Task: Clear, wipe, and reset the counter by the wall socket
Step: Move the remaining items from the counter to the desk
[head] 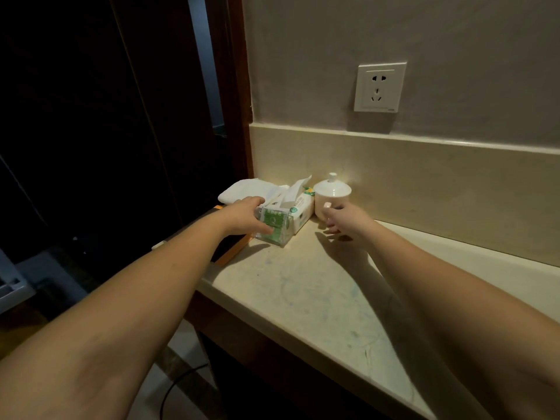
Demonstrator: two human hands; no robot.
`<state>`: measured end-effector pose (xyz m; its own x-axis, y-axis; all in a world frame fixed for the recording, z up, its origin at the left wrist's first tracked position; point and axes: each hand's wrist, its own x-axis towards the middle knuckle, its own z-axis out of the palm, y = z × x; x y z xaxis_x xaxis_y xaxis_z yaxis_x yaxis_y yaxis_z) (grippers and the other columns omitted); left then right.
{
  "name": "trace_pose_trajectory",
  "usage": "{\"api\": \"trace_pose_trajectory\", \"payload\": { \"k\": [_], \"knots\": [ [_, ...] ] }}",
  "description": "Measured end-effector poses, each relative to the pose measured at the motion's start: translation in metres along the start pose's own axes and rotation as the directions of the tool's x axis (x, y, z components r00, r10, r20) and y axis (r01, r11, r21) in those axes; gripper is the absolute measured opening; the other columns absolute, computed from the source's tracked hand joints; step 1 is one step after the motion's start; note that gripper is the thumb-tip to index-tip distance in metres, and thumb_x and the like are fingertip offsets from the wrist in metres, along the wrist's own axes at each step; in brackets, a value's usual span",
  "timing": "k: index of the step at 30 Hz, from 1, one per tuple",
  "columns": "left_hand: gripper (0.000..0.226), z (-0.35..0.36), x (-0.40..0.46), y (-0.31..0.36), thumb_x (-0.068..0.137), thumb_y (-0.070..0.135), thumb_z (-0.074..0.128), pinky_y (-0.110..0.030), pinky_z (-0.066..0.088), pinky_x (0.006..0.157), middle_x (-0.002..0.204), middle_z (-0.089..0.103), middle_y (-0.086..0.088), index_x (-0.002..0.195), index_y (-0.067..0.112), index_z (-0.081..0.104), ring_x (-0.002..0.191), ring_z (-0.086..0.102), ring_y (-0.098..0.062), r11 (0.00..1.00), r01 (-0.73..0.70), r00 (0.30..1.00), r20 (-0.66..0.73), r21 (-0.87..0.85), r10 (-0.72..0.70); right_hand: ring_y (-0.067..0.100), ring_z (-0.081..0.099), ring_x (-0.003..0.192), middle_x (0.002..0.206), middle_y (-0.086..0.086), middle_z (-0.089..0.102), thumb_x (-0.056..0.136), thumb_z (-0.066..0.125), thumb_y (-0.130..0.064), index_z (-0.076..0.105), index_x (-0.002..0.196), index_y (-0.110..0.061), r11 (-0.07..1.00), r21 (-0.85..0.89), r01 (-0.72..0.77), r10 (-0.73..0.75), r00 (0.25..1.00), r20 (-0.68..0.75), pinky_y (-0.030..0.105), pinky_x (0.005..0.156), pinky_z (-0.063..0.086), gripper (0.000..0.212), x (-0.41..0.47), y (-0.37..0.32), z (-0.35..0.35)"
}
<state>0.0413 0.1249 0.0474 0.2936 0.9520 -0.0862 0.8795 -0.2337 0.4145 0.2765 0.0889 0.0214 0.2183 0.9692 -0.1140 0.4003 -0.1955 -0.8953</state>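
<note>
A green-and-white tissue pack (280,221) lies on the beige counter (303,292), a tissue sticking up from its top. My left hand (242,215) grips the pack's near end, thumb on the green face. To its right stands a white lidded ceramic cup (331,192). My right hand (342,221) holds the cup low on its right side, thumb against the wall of the cup. A folded white cloth (245,189) lies behind the pack at the counter's far left corner. The wall socket (378,86) is on the wall above.
A dark flat object with an orange edge (233,251) lies at the counter's left edge, partly under my left forearm. A dark door frame (236,86) bounds the counter on the left. The backsplash (424,183) runs behind. A black cable (178,386) lies on the floor below.
</note>
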Motion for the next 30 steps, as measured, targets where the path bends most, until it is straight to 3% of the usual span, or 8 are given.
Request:
{"api": "trace_pose_trajectory", "payload": {
  "k": [4, 8, 12, 20, 26, 30],
  "knots": [
    [0.068, -0.003, 0.005, 0.005, 0.083, 0.025, 0.075, -0.026, 0.043, 0.095, 0.127, 0.056, 0.006, 0.141, 0.019, 0.041, 0.104, 0.055, -0.010, 0.999, -0.023, 0.995, 0.094, -0.035, 0.026, 0.016, 0.055, 0.065, 0.080, 0.005, 0.060, 0.094, 0.048, -0.029, 0.060, 0.103, -0.010, 0.984, 0.157, -0.085, 0.082, 0.996, 0.027, 0.027, 0.065, 0.043, 0.024, 0.010, -0.002, 0.006],
    [0.064, -0.004, 0.010, 0.003, 0.079, 0.031, 0.078, -0.035, 0.045, 0.102, 0.129, 0.055, 0.005, 0.134, 0.023, 0.047, 0.110, 0.055, -0.013, 0.999, -0.032, 0.995, 0.092, -0.016, 0.034, 0.018, 0.058, 0.062, 0.082, 0.009, 0.062, 0.094, 0.051, -0.037, 0.058, 0.103, -0.005, 0.897, 0.359, -0.258, 0.238, 0.966, 0.101, 0.022, 0.051, 0.045, 0.034, 0.014, 0.000, 0.008],
    [0.056, -0.003, 0.007, 0.001, 0.079, 0.032, 0.078, -0.028, 0.049, 0.093, 0.117, 0.056, 0.010, 0.126, 0.025, 0.050, 0.101, 0.056, -0.008, 0.999, -0.041, 0.997, 0.066, -0.007, 0.041, 0.020, 0.058, 0.066, 0.079, 0.012, 0.060, 0.094, 0.049, -0.038, 0.057, 0.102, -0.001, 0.846, 0.413, -0.338, 0.288, 0.940, 0.181, 0.023, 0.047, 0.046, 0.038, 0.015, 0.001, 0.008],
    [0.049, 0.000, -0.017, 0.001, 0.078, 0.034, 0.078, -0.023, 0.042, 0.081, 0.111, 0.060, 0.013, 0.120, 0.025, 0.055, 0.095, 0.055, -0.005, 0.999, -0.030, 0.997, 0.064, -0.025, 0.032, 0.020, 0.046, 0.054, 0.074, 0.010, 0.049, 0.089, 0.045, -0.017, 0.050, 0.086, -0.013, 0.845, 0.475, -0.247, 0.241, 0.968, 0.073, 0.022, 0.042, 0.039, 0.007, 0.007, 0.001, 0.013],
    [0.043, 0.008, -0.036, 0.000, 0.075, 0.032, 0.080, -0.030, 0.054, 0.080, 0.102, 0.067, 0.011, 0.112, 0.025, 0.059, 0.089, 0.065, -0.007, 0.986, -0.034, 0.999, -0.023, -0.164, 0.031, 0.020, 0.043, 0.050, 0.066, 0.009, 0.045, 0.089, 0.044, -0.019, 0.048, 0.080, -0.013, 0.851, 0.490, -0.187, 0.203, 0.979, 0.020, 0.019, 0.036, 0.035, 0.012, -0.014, 0.008, 0.008],
    [0.039, 0.002, -0.061, 0.004, 0.077, 0.030, 0.079, -0.030, 0.058, 0.076, 0.099, 0.066, 0.009, 0.109, 0.025, 0.056, 0.086, 0.067, -0.011, 0.960, -0.066, 0.995, -0.094, -0.274, 0.042, 0.019, 0.046, 0.051, 0.068, 0.010, 0.050, 0.087, 0.047, -0.019, 0.050, 0.081, -0.014, 0.879, 0.447, -0.165, 0.177, 0.984, 0.016, 0.023, 0.046, 0.039, 0.009, -0.044, 0.006, -0.003]
  ]
}}
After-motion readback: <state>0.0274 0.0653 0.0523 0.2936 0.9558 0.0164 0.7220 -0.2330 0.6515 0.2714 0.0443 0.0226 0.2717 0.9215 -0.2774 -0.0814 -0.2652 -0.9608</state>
